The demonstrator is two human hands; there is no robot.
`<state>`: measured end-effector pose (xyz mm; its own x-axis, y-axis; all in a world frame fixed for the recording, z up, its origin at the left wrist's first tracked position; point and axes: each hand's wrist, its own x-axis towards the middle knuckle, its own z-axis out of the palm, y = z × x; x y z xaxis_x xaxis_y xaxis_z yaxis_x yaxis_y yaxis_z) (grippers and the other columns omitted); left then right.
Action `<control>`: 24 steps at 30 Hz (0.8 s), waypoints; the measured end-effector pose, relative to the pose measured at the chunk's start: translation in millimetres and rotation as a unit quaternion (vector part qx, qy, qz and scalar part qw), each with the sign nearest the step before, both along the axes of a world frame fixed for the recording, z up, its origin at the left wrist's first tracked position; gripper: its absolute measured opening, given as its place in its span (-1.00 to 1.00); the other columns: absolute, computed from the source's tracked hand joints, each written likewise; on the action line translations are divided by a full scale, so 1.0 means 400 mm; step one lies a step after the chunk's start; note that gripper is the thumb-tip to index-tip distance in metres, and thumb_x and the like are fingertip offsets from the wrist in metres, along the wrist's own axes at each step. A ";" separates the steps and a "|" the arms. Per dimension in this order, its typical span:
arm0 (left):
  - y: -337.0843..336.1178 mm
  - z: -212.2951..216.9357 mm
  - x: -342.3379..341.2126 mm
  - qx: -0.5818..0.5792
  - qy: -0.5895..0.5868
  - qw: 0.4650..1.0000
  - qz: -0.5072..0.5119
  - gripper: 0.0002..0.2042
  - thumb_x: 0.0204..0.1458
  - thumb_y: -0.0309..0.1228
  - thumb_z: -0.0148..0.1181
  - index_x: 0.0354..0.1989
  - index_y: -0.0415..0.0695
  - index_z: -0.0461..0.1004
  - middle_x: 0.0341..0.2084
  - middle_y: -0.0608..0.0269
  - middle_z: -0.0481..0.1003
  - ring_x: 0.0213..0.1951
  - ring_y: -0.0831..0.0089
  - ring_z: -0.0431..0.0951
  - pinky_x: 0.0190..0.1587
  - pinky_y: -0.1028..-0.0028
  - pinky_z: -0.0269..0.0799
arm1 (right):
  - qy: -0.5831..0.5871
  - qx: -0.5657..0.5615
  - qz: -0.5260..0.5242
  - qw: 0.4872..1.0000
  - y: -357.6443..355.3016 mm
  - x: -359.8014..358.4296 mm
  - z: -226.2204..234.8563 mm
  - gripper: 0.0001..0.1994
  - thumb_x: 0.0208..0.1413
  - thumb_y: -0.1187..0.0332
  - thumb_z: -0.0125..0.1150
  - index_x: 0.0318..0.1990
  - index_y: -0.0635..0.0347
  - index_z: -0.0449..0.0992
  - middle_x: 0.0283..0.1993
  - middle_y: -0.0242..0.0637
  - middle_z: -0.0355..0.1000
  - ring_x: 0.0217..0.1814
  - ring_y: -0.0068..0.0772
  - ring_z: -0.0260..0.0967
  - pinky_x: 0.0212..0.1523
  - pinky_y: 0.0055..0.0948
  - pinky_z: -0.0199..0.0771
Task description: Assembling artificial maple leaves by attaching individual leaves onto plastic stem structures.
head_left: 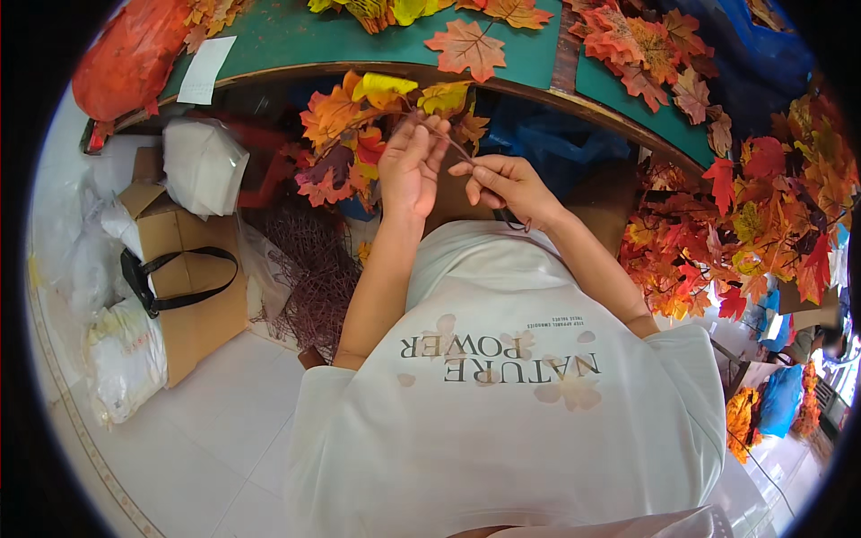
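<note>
Operating remotely, I pinch a thin brown stem in my right hand, left hand curled alongside, its grip unclear, with artificial maple leaves clustered beside it before the green-topped table, where light, steady fingertip pressure should best avoid kinking.

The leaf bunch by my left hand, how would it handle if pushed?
Probably light: the leaf bunch looks made of thin, flat pieces. It would likely flex rather than resist, being loosely splayed. Its pointed, overlapping edges might snag.
</note>
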<state>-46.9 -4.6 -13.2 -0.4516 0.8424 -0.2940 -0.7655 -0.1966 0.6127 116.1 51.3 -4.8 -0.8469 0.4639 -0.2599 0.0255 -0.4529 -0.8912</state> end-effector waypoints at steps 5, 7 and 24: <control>-0.010 -0.004 0.022 0.030 -0.036 0.996 -0.075 -0.76 0.14 -0.35 0.03 -0.08 -0.20 0.38 -0.24 0.16 0.51 -0.14 0.31 0.53 -0.11 0.43 0.49 | 0.061 -0.182 -0.008 0.981 0.002 0.014 -0.016 -0.72 0.25 0.33 -0.11 -0.04 0.33 0.42 -0.45 -0.35 0.42 -0.63 -0.70 0.09 -0.61 -0.73 0.07; -0.006 -0.002 0.022 0.053 -0.021 0.991 -0.117 -0.76 0.16 -0.35 0.00 -0.05 -0.17 0.36 -0.20 0.22 0.48 -0.10 0.33 0.50 -0.07 0.39 0.46 | 0.132 -0.295 -0.011 0.946 0.006 0.017 -0.028 -0.71 0.24 0.35 -0.09 -0.02 0.36 0.41 -0.41 -0.30 0.45 -0.60 -0.67 0.20 -0.58 -0.72 0.20; 0.000 -0.002 0.008 -0.035 0.103 0.994 0.008 -0.79 0.11 -0.44 0.07 -0.09 -0.20 0.40 -0.30 0.17 0.53 -0.26 0.37 0.57 -0.20 0.45 0.51 | 0.118 -0.104 0.040 0.987 0.039 0.078 -0.028 -0.45 -0.04 0.45 0.26 0.14 0.34 0.27 -0.26 -0.31 0.40 -0.24 -0.59 0.34 -0.16 -0.62 0.35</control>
<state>-43.8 -4.7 -13.9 -0.5220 0.8152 -0.2509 -0.6197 -0.1604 0.7683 147.3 67.1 -15.8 -0.9268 0.3510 -0.1340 -0.1287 -0.6318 -0.7644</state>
